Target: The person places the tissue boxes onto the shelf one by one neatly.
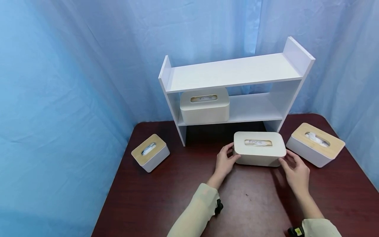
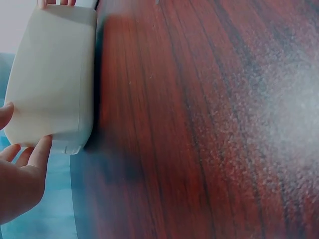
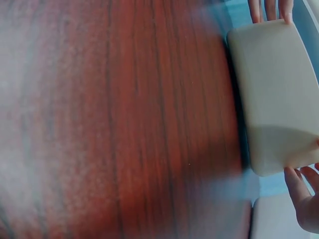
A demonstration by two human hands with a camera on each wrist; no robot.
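Note:
In the head view, a cream-white tissue box (image 1: 257,150) with an oval slot and handwriting showing inside it is between my two hands, in front of the shelf's right half. My left hand (image 1: 224,161) holds its left end, thumb at the front corner and fingers round the side. At the opposite end my right hand (image 1: 297,172) grips the right front corner. The left wrist view shows the box's plain wall (image 2: 50,79) with my left fingers (image 2: 42,152) against its end. A dark shadow strip runs along the box's lower edge (image 3: 244,109) in the right wrist view.
Behind stands a white two-tier shelf (image 1: 231,74). A similar white tissue box (image 1: 205,110) sits on its lower board, left side. Wood-topped tissue boxes stand at the left (image 1: 151,153) and right (image 1: 315,144) of the dark red table (image 1: 165,200). Blue curtains (image 1: 88,65) surround it.

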